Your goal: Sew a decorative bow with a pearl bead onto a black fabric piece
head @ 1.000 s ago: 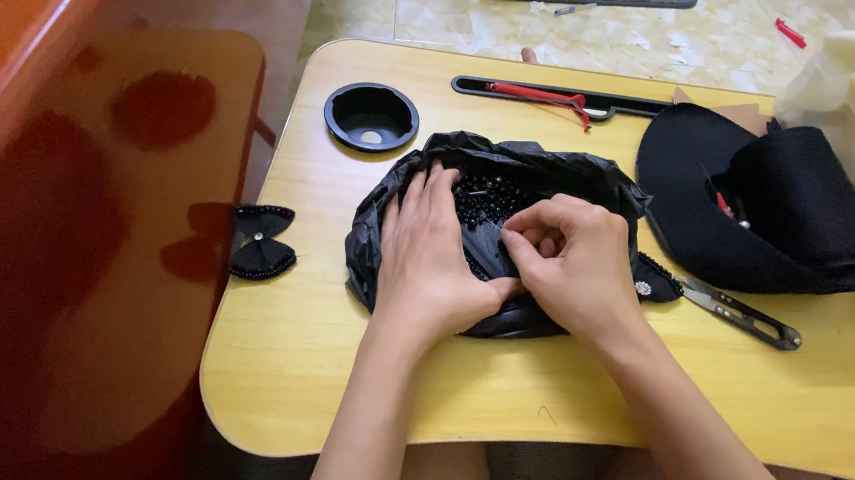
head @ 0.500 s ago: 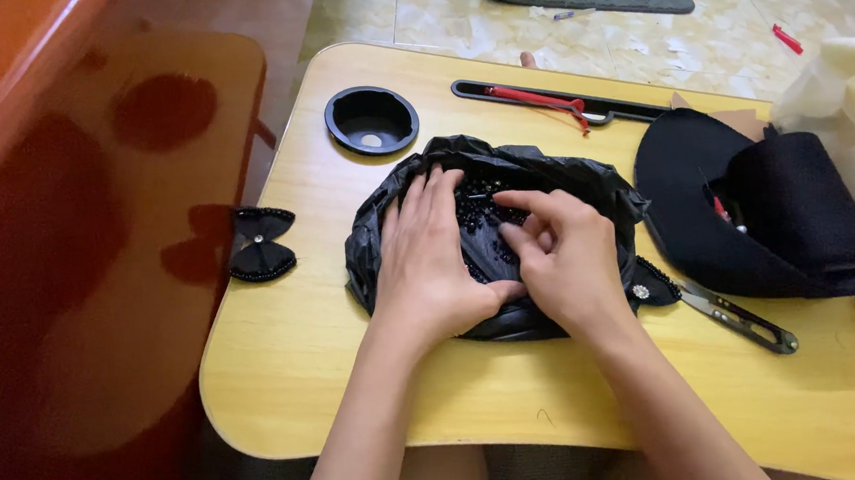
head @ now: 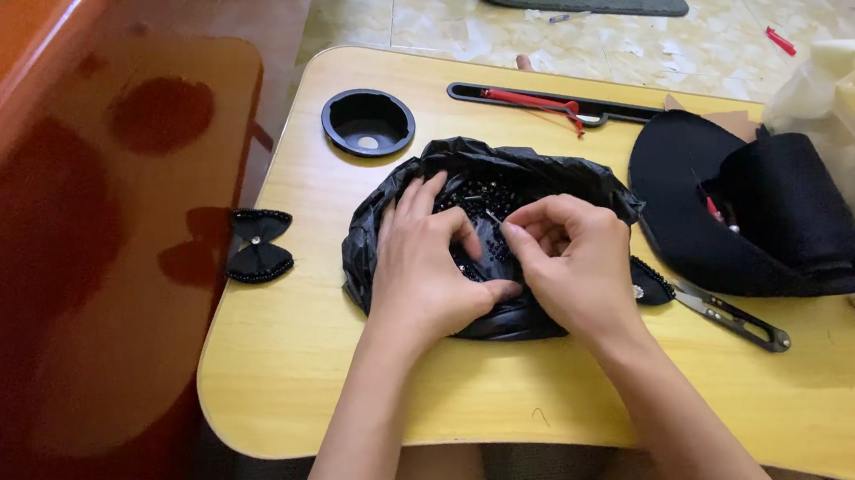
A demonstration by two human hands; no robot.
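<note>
Black, crinkled plastic bag [head: 543,177] lies open in the middle of the yellow wooden tabletop [head: 358,395], and both hands work inside its mouth; the left hand [head: 424,265] lies flat with fingers spread over the bag's near side, pressing on it, its thumb curled toward the other hand; the right hand [head: 569,260] is pinched, thumb and forefinger closed on a thin needle [head: 493,218] whose tip points into the heap of small black beads [head: 475,199] in the bag. Compared with half a second ago, the right hand has drawn back a little toward the person and its fingers are tucked tighter, while the left hand stays where it was; the bag and everything around it lie unchanged.

Counted outward: one bag; one black beaded piece [head: 651,282] peeping out just beside the right wrist; one pair of black thread snips [head: 734,316] near it; one black cap [head: 746,208] of dark fabric to the right, touching the bag's edge; one round black cup holder [head: 368,122] set in the tabletop beyond the bag; one long black slot [head: 619,109] with a red cord [head: 533,99] lying in it; one black beaded bow [head: 258,246] on the red surface [head: 97,243] to the left, well apart from the hands.
</note>
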